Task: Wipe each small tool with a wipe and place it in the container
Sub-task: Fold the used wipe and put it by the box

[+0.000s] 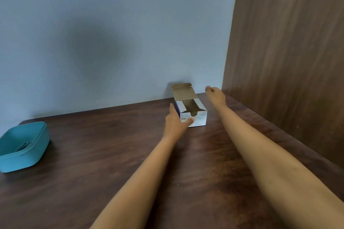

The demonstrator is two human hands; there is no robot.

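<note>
A white box of wipes (197,115) stands open against the back wall, its lid flap (183,91) folded up. My left hand (176,120) grips the box's near left corner, thumb across the front face and fingers along the left side. To the right of the box my right hand (216,95) hovers near the wall with its fingers curled in; nothing shows in it. A teal plastic container (35,154) sits at the far left edge of the table with several thin dark tools (24,146) lying inside it.
The dark wooden table (111,154) meets a grey-blue wall (111,42) at the back. A brown wooden panel (288,61) closes off the right side, close to my right forearm.
</note>
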